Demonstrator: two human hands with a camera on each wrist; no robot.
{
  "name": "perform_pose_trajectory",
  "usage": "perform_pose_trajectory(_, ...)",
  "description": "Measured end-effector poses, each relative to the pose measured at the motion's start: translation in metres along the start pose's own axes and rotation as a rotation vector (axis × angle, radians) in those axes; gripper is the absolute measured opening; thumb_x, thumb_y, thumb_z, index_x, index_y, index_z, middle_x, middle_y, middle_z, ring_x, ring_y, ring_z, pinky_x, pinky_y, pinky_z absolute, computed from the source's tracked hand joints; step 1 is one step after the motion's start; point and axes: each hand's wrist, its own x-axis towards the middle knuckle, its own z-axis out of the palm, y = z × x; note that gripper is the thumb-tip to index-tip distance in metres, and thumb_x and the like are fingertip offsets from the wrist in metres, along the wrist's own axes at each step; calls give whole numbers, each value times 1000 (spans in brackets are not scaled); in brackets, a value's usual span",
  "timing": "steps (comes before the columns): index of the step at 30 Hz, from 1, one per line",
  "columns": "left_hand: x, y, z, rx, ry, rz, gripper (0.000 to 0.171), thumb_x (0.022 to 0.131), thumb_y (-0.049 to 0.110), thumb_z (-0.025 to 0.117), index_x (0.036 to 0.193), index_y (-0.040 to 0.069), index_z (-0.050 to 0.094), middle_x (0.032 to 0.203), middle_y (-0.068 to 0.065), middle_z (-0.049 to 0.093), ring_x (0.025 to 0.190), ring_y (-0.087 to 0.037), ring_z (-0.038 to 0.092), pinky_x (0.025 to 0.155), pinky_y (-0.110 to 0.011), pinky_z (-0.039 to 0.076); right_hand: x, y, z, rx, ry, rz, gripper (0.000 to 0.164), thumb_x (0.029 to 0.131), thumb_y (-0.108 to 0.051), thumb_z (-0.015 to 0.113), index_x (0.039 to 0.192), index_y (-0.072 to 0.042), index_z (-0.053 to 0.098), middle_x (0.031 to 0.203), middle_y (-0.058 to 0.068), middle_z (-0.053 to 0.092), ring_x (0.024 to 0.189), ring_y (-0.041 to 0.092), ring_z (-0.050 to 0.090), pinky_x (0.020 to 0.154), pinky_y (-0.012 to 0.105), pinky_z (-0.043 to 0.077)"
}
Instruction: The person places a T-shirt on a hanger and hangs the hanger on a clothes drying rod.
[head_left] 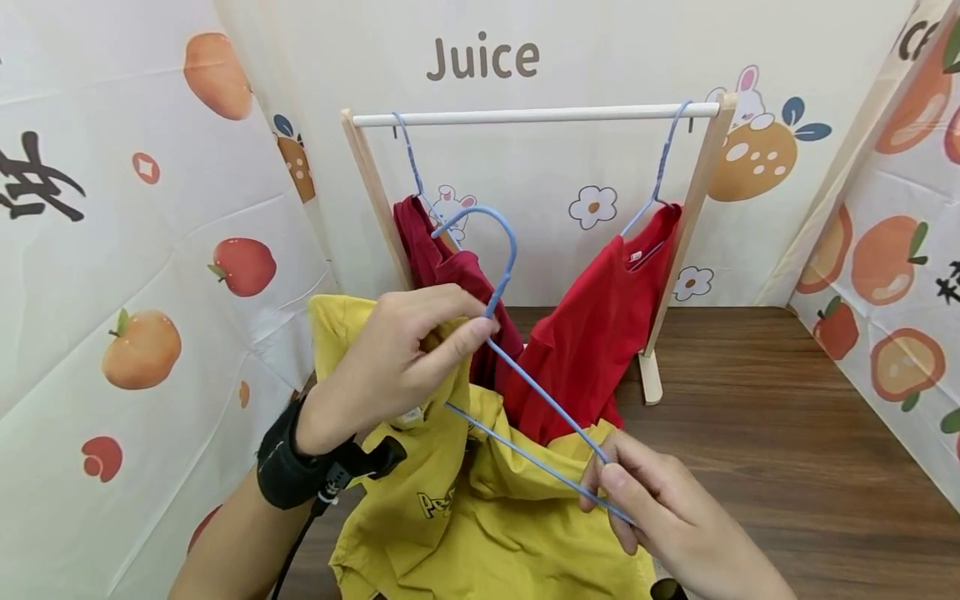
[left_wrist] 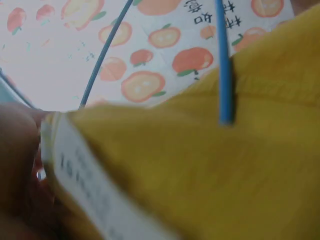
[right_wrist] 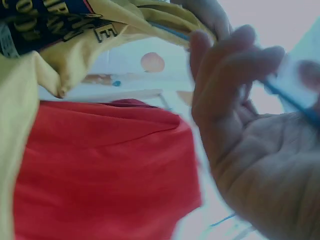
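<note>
A blue clothes hanger [head_left: 547,398] slants across the head view with its hook up. My left hand [head_left: 408,342] pinches it just below the hook, thumb in front. Around and below that hand hangs a yellow T-shirt [head_left: 517,542] with dark print. The hanger's left end goes behind the shirt fabric, out of sight. In the left wrist view, the shirt's white label [left_wrist: 95,190] shows close beside the hand. My right hand [head_left: 667,500] grips the hanger's right end, where the sloping arm and lower bar meet, in front of the shirt's right side.
Behind stands a garment rack with wooden legs and a white rail [head_left: 540,115]. A dark red garment [head_left: 450,258] hangs at its left, a bright red garment [head_left: 592,325] at its right, both on blue hangers. A brown wood-grain table [head_left: 765,433] lies below, with fruit-printed cloth walls around.
</note>
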Motion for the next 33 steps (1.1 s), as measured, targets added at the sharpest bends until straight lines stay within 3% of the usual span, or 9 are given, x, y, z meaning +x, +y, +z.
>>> perform_pose_trajectory(4,1,-1,-8,55,154,-57,13,100,15,66,89,12,74,77,4,61,67,-6,51,60,-22,41,13,17,-16,468,-116,-202,50,112,-25,6,129,4,43,120,17,62,86,26,64,55,38,50)
perform_pose_trajectory(6,1,-1,-12,67,251,-110,15,100,17,66,88,11,73,73,3,58,64,-8,48,57,-22,38,21,27,-19,692,-114,-295,69,109,-37,-6,133,7,41,122,21,62,96,28,64,60,42,47)
perform_pose_trajectory(8,1,0,-14,62,327,-157,18,101,19,66,87,10,73,70,2,54,60,-10,45,53,-23,34,30,34,-18,786,-47,-333,77,107,-36,-12,129,7,48,115,21,65,95,26,64,59,42,43)
perform_pose_trajectory(12,0,5,-15,30,355,-197,19,101,21,65,89,9,73,70,1,52,60,-13,44,52,-24,32,40,34,-2,448,133,-156,44,110,-4,17,106,-2,61,85,8,67,70,19,60,53,33,44)
perform_pose_trajectory(15,0,9,-12,18,349,-194,17,101,20,66,90,9,74,73,1,57,61,-12,47,52,-24,35,48,31,17,80,50,-95,27,106,4,40,111,-8,64,80,4,67,64,15,58,56,29,50)
perform_pose_trajectory(18,2,12,-9,7,340,-174,16,100,19,67,90,9,74,76,1,61,63,-11,49,54,-24,39,59,25,39,-169,-48,-177,29,104,0,50,127,-12,62,82,-1,68,64,3,56,61,23,52)
perform_pose_trajectory(22,4,17,-2,-8,332,-142,14,99,17,68,91,8,74,77,1,64,65,-10,51,55,-24,41,73,14,61,-377,-65,-231,39,102,-9,58,140,-16,56,84,-14,65,64,-9,49,62,16,48)
perform_pose_trajectory(26,6,24,4,-19,315,-114,13,98,16,68,92,7,74,77,1,65,65,-8,51,55,-24,41,87,7,73,-551,-41,-152,45,101,-17,60,144,-20,48,74,-20,56,54,-9,42,53,14,40)
perform_pose_trajectory(33,7,26,10,-30,307,-127,12,99,15,68,93,8,75,77,1,65,65,-8,52,55,-24,42,101,12,86,-897,58,-41,35,98,-25,63,128,-12,53,56,-16,39,44,1,33,42,21,29)
